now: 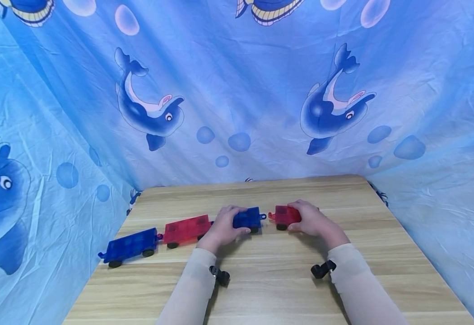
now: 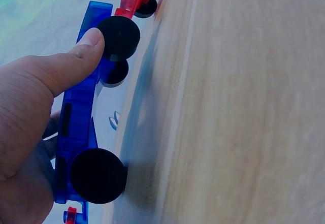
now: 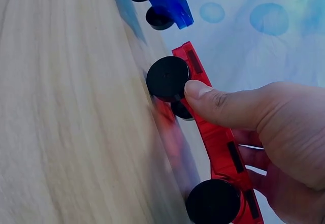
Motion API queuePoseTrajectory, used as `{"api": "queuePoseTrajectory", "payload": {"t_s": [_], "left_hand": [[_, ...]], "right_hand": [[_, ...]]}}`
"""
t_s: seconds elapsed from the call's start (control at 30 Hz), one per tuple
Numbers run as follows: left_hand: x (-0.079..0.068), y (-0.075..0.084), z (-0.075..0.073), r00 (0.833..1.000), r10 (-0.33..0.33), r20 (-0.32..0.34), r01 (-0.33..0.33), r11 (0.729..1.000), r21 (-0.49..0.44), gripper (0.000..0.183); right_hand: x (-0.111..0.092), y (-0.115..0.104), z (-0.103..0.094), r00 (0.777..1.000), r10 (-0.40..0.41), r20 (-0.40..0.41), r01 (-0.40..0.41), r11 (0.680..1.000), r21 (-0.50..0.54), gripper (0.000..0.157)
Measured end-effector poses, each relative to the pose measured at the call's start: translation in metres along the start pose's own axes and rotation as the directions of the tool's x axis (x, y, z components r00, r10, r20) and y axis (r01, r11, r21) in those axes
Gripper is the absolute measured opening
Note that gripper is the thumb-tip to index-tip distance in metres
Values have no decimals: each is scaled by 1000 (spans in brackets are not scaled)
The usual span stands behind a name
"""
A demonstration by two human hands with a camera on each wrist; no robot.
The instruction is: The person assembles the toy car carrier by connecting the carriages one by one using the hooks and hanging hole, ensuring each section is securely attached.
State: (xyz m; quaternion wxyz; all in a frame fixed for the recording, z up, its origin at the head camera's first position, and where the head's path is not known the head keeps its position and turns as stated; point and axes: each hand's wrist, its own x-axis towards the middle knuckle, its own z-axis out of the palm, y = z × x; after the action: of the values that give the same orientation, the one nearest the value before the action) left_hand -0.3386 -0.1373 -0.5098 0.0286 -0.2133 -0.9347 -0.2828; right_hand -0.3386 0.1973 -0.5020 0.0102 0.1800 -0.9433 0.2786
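A blue toy train car (image 1: 250, 218) with black wheels is held by my left hand (image 1: 224, 228), fingers over its top and thumb on the near side by a front wheel (image 2: 119, 37). My right hand (image 1: 312, 221) grips a red toy train car (image 1: 285, 215) the same way, its thumb beside a wheel (image 3: 167, 78). The blue car's loop (image 1: 263, 216) faces the red car's hook (image 1: 271, 215) with a small gap between them. Behind my left hand, a second red car (image 1: 186, 229) is linked to another blue car (image 1: 131, 246). The right end of the held red car is mostly hidden.
A wood-grain table (image 1: 277, 289) lies under the cars. Blue cloth curtain (image 1: 237, 99) printed with dolphins stands behind and at both sides. Small black cameras (image 1: 220, 275) are strapped at both wrists.
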Motion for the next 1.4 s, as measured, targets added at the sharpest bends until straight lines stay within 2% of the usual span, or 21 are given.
{"api": "queuePoseTrajectory", "payload": {"t_s": [0.53,0.87,1.23,1.4], "left_hand": [[-2,3,0,1000,5,-19,-5,1000,-8,70],[0,2,2,1000,-2,-19,2,1000,0,68],[2,0,4,1000,6,-21,-6,1000,25,69],[2,0,4,1000,7,-22,-6,1000,25,69]], "right_hand": [[0,-16,6,999,-14,29,15,1000,-19,81],[2,-16,12,999,6,43,-5,1000,-23,82],[3,-16,13,998,-35,45,36,999,-30,82],[3,-17,13,998,-25,50,26,999,-25,82]]}}
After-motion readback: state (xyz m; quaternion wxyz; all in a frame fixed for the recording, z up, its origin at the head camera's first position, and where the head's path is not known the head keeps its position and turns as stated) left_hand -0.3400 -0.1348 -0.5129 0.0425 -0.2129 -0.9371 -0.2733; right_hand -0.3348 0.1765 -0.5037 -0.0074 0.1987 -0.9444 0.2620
